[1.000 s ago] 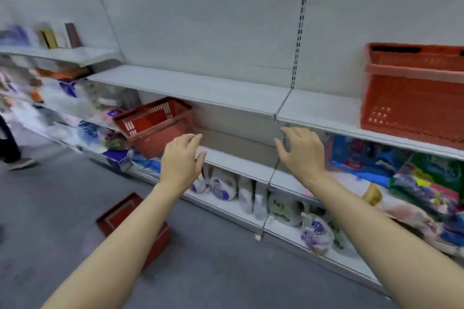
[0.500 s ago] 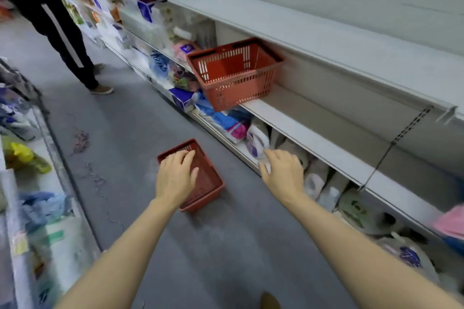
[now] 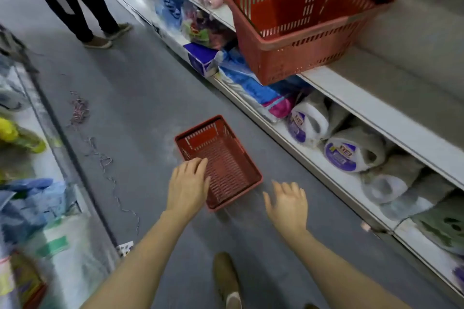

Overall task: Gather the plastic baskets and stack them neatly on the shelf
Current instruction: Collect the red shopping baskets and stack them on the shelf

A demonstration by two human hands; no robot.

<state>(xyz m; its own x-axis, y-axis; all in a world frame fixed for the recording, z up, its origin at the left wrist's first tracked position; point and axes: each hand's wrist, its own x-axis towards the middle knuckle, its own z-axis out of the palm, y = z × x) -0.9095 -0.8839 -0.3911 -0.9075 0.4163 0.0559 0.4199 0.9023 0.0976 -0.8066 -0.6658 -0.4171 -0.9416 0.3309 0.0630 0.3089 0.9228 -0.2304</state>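
Observation:
A small red plastic basket lies on the grey floor in the aisle, empty. My left hand hovers over its near left rim, fingers apart, holding nothing. My right hand is spread open just right of the basket's near corner, apart from it. A larger red basket sits on the white shelf at the upper right, overhanging the shelf's front edge.
A person in dark trousers stands at the far left of the aisle. Toilet-paper packs and blue packages fill the bottom shelf on the right. Another goods shelf lines the left. My shoe is below.
My view has swung down from the upper shelves to the floor. Both hands have dropped toward the small floor basket, the left one now over its rim.

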